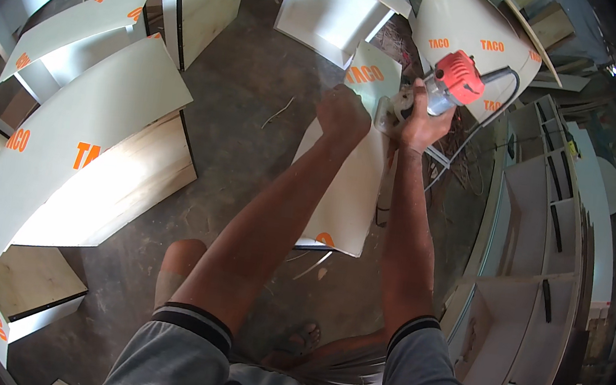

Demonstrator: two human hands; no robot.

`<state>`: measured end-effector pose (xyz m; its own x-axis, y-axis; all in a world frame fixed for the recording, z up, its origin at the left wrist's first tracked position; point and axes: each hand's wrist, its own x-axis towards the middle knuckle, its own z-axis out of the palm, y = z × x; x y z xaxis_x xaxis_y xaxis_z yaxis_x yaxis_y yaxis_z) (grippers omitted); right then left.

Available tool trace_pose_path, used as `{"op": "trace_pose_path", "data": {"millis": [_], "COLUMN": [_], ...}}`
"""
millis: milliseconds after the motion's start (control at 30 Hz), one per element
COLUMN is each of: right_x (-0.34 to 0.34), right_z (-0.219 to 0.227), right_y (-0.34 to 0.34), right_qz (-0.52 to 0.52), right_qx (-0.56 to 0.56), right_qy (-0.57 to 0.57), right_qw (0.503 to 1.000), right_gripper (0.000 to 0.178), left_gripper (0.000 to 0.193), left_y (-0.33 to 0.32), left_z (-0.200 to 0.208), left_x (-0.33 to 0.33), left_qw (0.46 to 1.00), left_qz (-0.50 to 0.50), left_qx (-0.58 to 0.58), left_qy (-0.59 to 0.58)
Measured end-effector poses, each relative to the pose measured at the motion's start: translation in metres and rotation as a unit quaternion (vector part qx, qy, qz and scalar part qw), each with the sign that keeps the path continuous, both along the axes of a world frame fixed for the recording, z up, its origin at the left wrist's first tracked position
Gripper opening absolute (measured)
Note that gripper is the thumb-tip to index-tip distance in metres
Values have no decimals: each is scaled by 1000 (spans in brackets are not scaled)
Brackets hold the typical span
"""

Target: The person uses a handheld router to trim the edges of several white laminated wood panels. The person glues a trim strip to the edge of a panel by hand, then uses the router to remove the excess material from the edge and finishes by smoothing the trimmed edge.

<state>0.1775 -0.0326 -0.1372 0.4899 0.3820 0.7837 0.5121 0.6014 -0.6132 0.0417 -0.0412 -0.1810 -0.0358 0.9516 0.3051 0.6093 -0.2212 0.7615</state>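
Note:
My right hand (426,122) is wrapped around a trim router (458,78) with a red motor top, a silver body and a dark cord. The router is tilted, its base (387,115) at the right edge of a long white laminate-covered panel (342,197) with orange print. Across the panel's left edge, my left hand (344,114) is closed and seems to grip it; its fingertips are hidden. The panel stretches away from me between my forearms. The router's bit does not show clearly.
Curved white cabinet pieces (100,128) stand on the left. A white open box (333,15) lies beyond the panel, with a large laminated piece (482,29) at far right. A long shelf unit (523,257) runs along the right. Thin offcut strips (312,265) lie on the dark floor.

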Motion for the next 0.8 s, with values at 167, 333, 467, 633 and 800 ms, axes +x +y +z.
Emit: {"op": "trace_pose_path", "data": {"millis": [167,333,467,633,800], "right_x": [12,24,30,39,40], "right_z": [-9,-12,-13,-12,-15], "right_y": [6,25,50,68,82], "right_qz": [28,36,20,11,12], "right_qx": [-10,17,22,0,-6], "right_qy": [11,9,-1,7,10], "right_qw": [999,999,1000,1000,1000], "right_gripper": [47,47,47,47,46], "left_gripper": [49,51,52,53,53], "left_y": [5,1,6,3,7], "left_z": [-17,-15,-23,-21,-29], "left_x": [13,16,18,17,18], "left_qw": [999,999,995,996,999], "left_qz": [30,-1,-18,-32,-34], "left_qx": [3,-18,-58,-61,-32], "left_qy": [-38,-29,-81,-57,-2]}}
